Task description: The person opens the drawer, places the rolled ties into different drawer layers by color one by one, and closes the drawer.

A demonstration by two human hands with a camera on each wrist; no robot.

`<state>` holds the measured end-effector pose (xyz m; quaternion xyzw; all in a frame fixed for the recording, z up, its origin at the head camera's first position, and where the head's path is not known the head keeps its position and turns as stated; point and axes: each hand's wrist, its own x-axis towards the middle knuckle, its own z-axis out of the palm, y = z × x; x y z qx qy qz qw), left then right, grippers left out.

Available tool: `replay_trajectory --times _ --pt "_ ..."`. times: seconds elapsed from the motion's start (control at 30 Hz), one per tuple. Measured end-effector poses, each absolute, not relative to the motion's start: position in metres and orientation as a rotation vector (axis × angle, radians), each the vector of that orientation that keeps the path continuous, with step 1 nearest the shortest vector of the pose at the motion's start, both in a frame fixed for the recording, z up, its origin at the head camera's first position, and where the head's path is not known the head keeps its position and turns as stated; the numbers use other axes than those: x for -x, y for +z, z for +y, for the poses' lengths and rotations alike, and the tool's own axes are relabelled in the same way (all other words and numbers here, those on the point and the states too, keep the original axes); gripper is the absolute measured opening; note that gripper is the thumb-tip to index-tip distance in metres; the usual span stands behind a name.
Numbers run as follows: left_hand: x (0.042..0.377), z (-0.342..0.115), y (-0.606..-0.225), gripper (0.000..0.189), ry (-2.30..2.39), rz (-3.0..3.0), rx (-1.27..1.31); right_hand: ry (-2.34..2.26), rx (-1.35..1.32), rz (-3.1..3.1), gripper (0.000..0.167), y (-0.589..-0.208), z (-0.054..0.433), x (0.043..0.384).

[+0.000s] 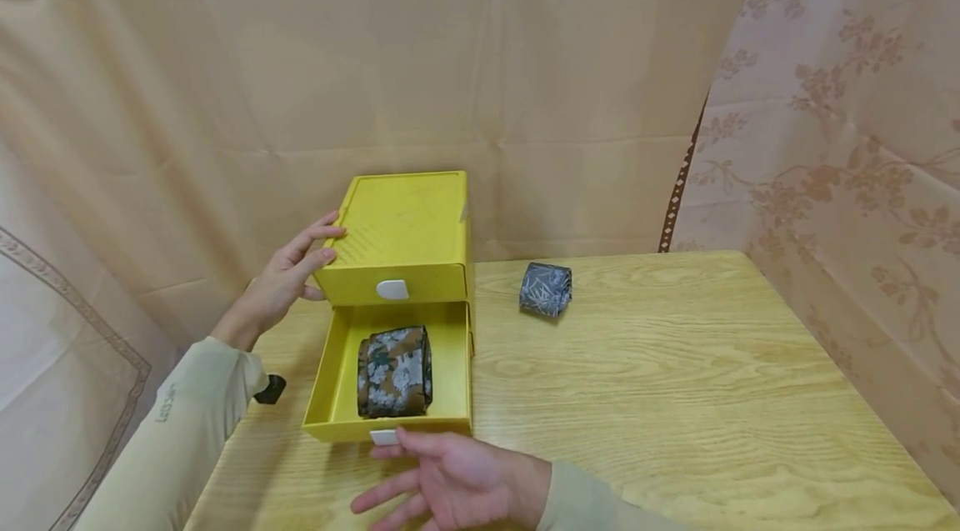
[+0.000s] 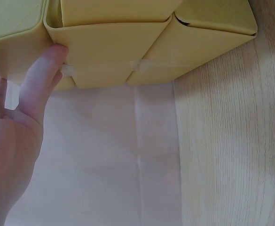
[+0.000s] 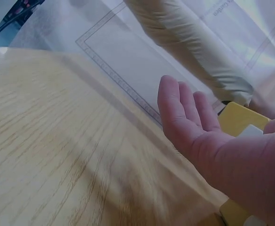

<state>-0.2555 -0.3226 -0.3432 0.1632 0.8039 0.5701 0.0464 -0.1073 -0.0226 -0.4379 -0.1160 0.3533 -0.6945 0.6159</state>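
A yellow two-drawer box [image 1: 405,218] stands at the back left of the table, its lower drawer [image 1: 450,381] pulled out and its upper one closed. Inside the lower drawer lies a rolled necktie [image 1: 395,371], brown with grey flowers. My left hand [image 1: 288,260] rests against the box's upper left edge, fingers extended; its thumb [image 2: 48,63] touches the casing in the left wrist view. Just in front of the drawer is my right hand [image 1: 457,477], palm turned up and fingers spread. Its thumb is at the white pull tab [image 1: 384,437]; actual contact is unclear.
A second rolled necktie [image 1: 546,289], dark grey-blue with pale streaks, sits on the wooden table [image 1: 675,381] to the right of the box. Beige cloth [image 1: 585,97] hangs behind the table, and a flowered curtain [image 1: 847,164] hangs at the right.
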Motion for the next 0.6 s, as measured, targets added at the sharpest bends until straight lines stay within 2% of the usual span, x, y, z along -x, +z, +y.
replay_trajectory --times 0.6 --pt "0.2544 -0.323 -0.3439 0.045 1.723 2.471 -0.479 -1.586 0.281 0.821 0.066 -0.4427 -0.0267 0.1075"
